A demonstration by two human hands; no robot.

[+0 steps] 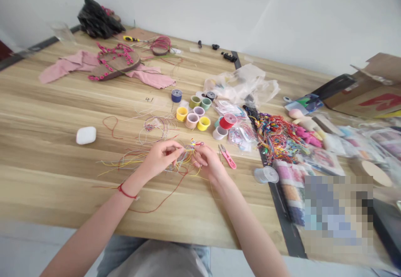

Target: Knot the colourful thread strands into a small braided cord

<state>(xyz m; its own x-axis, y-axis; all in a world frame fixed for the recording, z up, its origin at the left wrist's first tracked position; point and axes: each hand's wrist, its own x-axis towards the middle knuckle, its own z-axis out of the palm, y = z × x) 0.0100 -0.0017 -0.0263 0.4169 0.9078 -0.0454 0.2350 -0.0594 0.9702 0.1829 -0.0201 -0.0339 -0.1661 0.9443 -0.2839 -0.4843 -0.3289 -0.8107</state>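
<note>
Smooth wood-grain tabletop, glossy white plastic case, matt pink cloth

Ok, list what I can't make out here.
All in the head view:
- Which strand of the threads each finger pinches: too fine, partly covered by the left hand and right hand.
- Contents of the black bag: hidden by its folds.
- Far end of the cardboard box: cut off by the right edge.
- Whatever lies under the pixelated patch: masked.
</note>
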